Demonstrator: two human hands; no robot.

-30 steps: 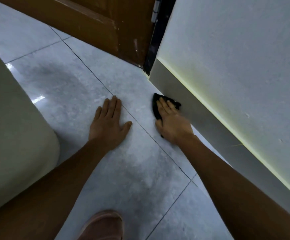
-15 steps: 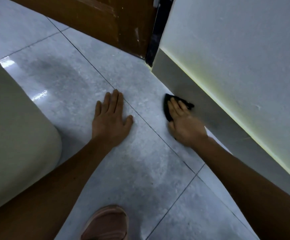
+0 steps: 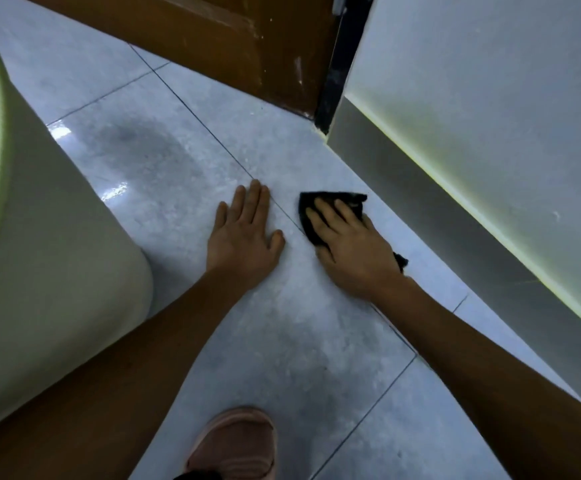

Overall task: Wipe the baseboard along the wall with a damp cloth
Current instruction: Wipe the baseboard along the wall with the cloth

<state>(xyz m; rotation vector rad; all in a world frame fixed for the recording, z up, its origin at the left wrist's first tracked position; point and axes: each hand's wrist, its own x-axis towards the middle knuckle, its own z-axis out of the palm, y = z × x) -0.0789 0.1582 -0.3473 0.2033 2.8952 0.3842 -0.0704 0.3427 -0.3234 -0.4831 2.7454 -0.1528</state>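
Two bare hands press against a pale grey tiled floor (image 3: pixel 164 209) as a person crouches beside a wall, a pink shoe (image 3: pixel 235 445) planted at the near edge of the view. Beyond it, the left hand (image 3: pixel 244 237) lies flat and empty on the tile, fingers straight and close together, thumb angled out toward the other hand. Just to its right, the right hand (image 3: pixel 351 247) rests palm-down on a black cloth (image 3: pixel 311 220), fingers extended and slightly spread, pinning it to the floor rather than gripping it; the cloth's edges show past the fingertips and behind the wrist. Cloth and hand sit near the grey baseboard (image 3: pixel 455 209) but apart from it. A large pale rounded object (image 3: pixel 46 237) fills the left side. Farther back, a brown wooden door (image 3: pixel 233 39) meets a dark frame (image 3: pixel 337 71) at the wall's corner.
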